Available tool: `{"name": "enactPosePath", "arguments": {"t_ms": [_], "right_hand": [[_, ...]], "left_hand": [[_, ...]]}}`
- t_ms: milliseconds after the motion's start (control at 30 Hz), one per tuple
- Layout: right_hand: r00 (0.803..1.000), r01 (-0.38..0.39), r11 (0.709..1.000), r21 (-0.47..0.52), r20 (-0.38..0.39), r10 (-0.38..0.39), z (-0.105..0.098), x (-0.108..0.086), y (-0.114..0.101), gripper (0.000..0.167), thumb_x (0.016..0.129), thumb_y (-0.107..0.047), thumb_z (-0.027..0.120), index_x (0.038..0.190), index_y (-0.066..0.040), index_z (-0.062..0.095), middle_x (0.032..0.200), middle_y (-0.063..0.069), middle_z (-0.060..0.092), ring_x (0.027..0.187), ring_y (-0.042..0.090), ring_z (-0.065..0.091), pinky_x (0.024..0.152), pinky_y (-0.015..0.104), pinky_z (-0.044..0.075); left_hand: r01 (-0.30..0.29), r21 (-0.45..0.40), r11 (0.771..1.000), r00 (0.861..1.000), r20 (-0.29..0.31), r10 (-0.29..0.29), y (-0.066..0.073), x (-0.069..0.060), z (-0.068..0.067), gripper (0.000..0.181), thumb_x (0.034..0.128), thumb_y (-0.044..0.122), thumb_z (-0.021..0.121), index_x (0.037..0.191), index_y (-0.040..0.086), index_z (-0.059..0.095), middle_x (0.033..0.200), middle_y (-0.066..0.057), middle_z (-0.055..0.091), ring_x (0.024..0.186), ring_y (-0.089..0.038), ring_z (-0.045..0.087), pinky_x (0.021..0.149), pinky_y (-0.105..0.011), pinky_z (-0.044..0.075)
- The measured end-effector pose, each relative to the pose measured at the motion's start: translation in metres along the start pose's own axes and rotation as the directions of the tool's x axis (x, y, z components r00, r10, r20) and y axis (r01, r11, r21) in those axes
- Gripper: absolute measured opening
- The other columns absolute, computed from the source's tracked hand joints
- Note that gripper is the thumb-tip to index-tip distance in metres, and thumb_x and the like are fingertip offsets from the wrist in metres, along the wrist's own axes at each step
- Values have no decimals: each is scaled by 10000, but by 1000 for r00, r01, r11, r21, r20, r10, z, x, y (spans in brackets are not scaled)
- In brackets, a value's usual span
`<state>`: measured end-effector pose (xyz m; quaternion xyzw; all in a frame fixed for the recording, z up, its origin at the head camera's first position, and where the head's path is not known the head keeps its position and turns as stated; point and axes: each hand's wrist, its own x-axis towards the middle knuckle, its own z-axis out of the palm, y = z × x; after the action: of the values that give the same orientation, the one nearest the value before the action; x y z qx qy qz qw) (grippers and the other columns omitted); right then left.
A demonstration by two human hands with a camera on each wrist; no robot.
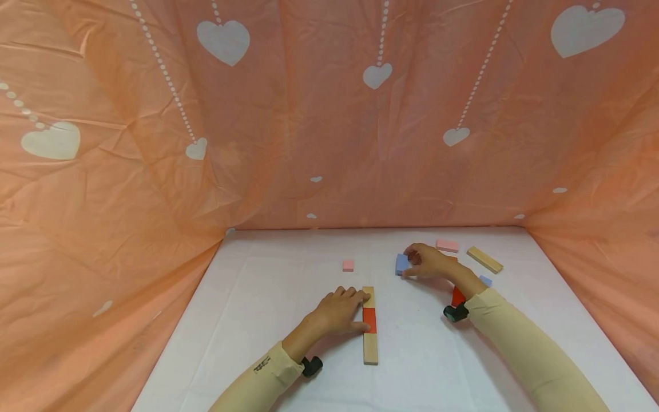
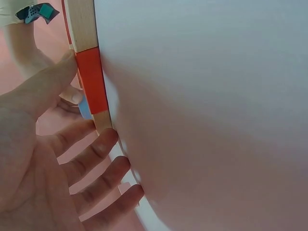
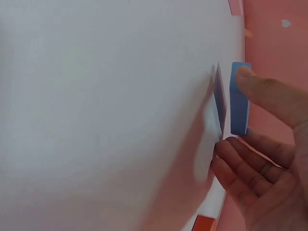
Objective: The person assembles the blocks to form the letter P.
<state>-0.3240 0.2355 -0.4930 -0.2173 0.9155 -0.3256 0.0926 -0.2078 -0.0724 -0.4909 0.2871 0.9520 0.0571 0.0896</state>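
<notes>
Right hand (image 1: 429, 261): thumb and fingers bent in a pinch on light-blue rectangular block (image 1: 401, 265), gap only as wide as the block. Block is mid-right on worktop's (image 1: 247, 337) far part; can't tell if its underside touches the white cloth.

Left hand (image 1: 338, 313): fingers spread, relaxed, gripping nothing. Thumb touches red rectangular block (image 1: 369, 320), index finger on far plain-wood block (image 1: 368, 297). These two plus near plain-wood block (image 1: 370, 349) lie end to end, touching, one straight row running near to far, right of left hand.

Small pink block (image 1: 348, 265) far of left hand, well left of blue one. Larger pink block (image 1: 447, 245) just far of right hand; long plain-wood block (image 1: 485, 259) right of it, lying slantwise. Small blue block (image 1: 485, 280) by right forearm. Second red block (image 1: 458, 296) under right wrist, partly hidden. Orange curtain (image 1: 329, 131) with white hearts along far side.
</notes>
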Motion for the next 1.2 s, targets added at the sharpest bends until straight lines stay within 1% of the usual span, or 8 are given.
{"name": "enactPosePath", "arguments": {"t_ms": [67,167,300,433,667,800,900,1200], "right_hand": [[1000,13,1000,14,8,-13,3,0,-3,573,875,-220,903,1277,79,623,1164,196,691,1116,372,652,1027,556,533],[1000,5,999,32,15,-6,7,1,-8,568,881,-239,904,1289,38,622,1192,183,693,1140,366,646,1033,553,537],[1000,4,999,41,18,-5,13,1,-15,576,886,-249,908,1315,4,618,1220,162,688,1113,325,647,1011,525,560],[1000,21,998,56,13,-22,19,3,-20,578,885,-234,911,1329,-3,621,1231,155,688,1071,293,655,979,493,579],[998,58,995,78,0,-58,31,9,-22,565,882,-239,914,1312,-13,626,1204,147,699,1020,253,656,935,442,590],[997,74,994,79,-9,-74,37,12,-25,560,874,-234,918,1301,-10,634,1163,130,703,983,233,645,906,415,571],[996,85,994,74,-13,-84,39,14,-30,547,877,-226,913,1294,-2,638,1141,122,703,975,226,641,909,409,556],[999,38,995,94,12,-40,50,21,-39,550,886,-260,909,1313,-33,647,1160,88,690,1035,238,630,956,442,553]], "left_hand": [[0,0,1000,1000,0,0,0,0,0,718,941,572,784,1528,221,566,1446,-31,611,1277,-252,563,1021,-403,516],[0,1,1000,1000,1,0,0,0,0,718,943,574,781,1529,220,566,1448,-32,610,1282,-254,563,1022,-404,517],[2,-2,1000,1000,3,-1,0,1,1,718,944,579,777,1530,222,566,1452,-32,607,1288,-254,560,1029,-408,516],[1,-6,1000,1000,4,0,-1,2,1,719,946,580,774,1533,223,562,1459,-35,603,1297,-256,556,1041,-415,511],[3,-10,1000,1000,5,-3,-1,2,1,718,946,578,774,1532,223,560,1465,-38,603,1308,-262,557,1042,-420,508],[5,-18,1000,1000,7,-5,-1,2,1,720,945,574,779,1531,217,562,1461,-40,606,1304,-264,558,1046,-427,508],[5,-18,1000,1000,8,-5,-1,2,2,719,947,575,776,1532,218,561,1457,-39,607,1303,-263,559,1050,-426,509],[-14,-1,1000,1000,-7,14,-1,2,1,708,944,569,782,1515,207,573,1416,-33,622,1265,-256,573,1012,-406,524]]}}
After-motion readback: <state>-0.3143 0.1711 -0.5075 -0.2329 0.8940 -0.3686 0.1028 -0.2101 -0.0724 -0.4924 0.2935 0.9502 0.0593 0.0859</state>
